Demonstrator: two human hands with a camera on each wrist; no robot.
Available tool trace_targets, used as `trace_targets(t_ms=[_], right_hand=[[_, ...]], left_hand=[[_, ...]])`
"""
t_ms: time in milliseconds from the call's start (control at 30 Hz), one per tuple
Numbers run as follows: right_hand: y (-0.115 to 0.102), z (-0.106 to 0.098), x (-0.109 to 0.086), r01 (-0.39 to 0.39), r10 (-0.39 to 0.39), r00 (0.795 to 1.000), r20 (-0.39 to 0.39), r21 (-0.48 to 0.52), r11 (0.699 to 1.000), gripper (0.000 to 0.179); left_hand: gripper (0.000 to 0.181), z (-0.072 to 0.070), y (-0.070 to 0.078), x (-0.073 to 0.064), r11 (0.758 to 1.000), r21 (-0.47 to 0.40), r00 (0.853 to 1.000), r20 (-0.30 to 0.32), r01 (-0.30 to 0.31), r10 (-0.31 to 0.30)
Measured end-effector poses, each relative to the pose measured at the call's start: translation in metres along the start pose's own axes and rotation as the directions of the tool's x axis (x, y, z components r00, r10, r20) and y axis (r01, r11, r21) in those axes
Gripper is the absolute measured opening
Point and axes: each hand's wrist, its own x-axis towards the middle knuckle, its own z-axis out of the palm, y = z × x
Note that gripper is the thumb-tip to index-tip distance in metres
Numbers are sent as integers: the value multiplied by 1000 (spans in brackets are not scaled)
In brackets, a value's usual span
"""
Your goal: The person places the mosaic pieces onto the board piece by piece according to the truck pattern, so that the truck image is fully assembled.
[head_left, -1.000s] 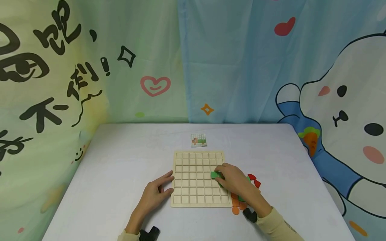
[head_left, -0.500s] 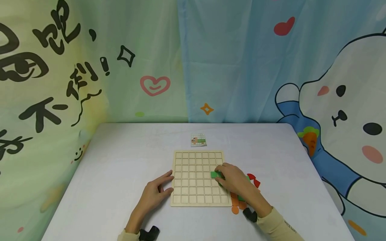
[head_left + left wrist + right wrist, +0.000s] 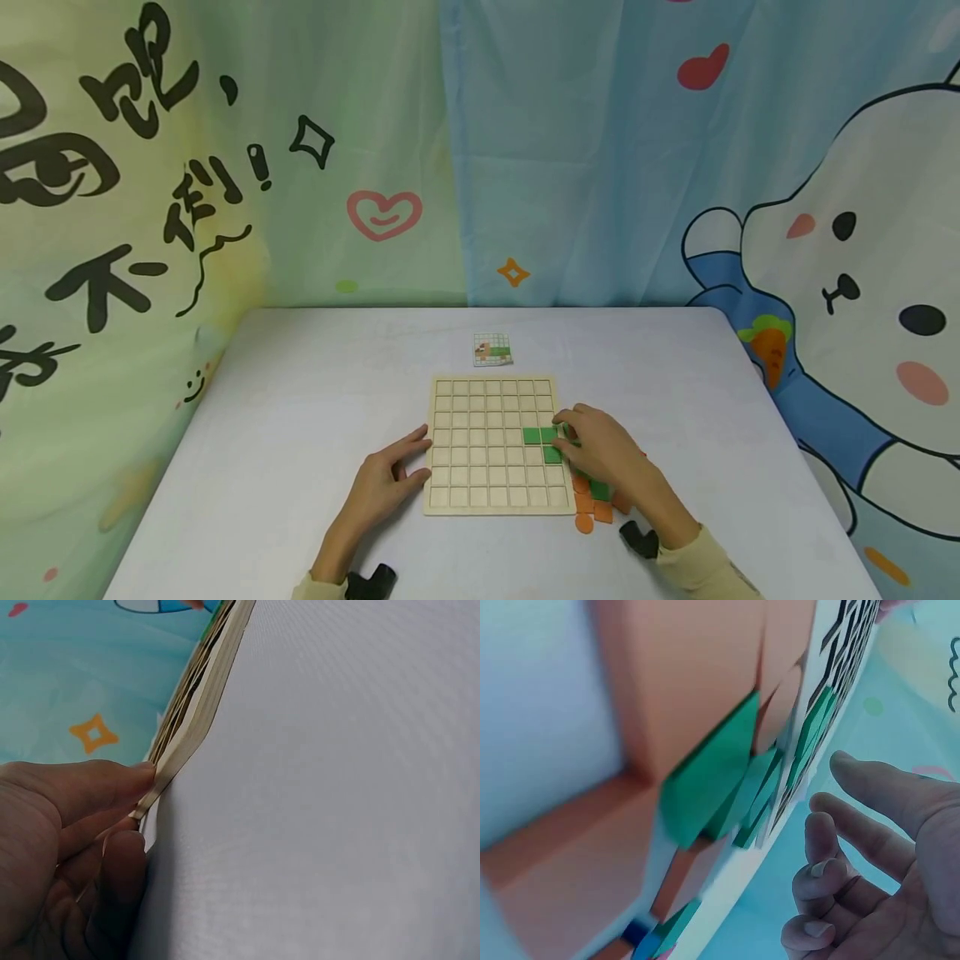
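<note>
A pale wooden board (image 3: 486,483) with a grid of square recesses lies on the table. Three green square tiles (image 3: 532,436) sit in recesses near its right side. At the board's left edge my left hand (image 3: 388,479) rests with fingertips and thumb against the rim; the left wrist view shows the fingers (image 3: 120,780) touching that edge. My right hand (image 3: 603,446) hovers over the board's right edge, beside loose green pieces (image 3: 599,490) and orange pieces (image 3: 584,502). Its fingers (image 3: 866,832) are loosely bent and spread from the thumb, with nothing between them in the right wrist view.
Behind the board lies a small picture card (image 3: 492,350) printed with a gridded figure. A white cloth covers the table (image 3: 315,400). A printed curtain (image 3: 555,150) hangs along the table's far edge. Both wrists wear black camera mounts (image 3: 371,582).
My right hand has drawn back to the right from the green tiles on the board, uncovering them, and now covers the red pieces. My left hand stays at the board's left edge.
</note>
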Motion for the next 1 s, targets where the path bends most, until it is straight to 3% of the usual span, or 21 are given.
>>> trace_targets(t_ms=[400,1000], right_hand=[[22,-6,-15,-135,137,990,-20,80,988,31],[37,0,-3,-138,136,990,32,65,988,35]], left_hand=[[47,2,2,0,1000,7,1000,-7,15,-15],[46,1,1,-1,1000,2,1000,-15,0,0]])
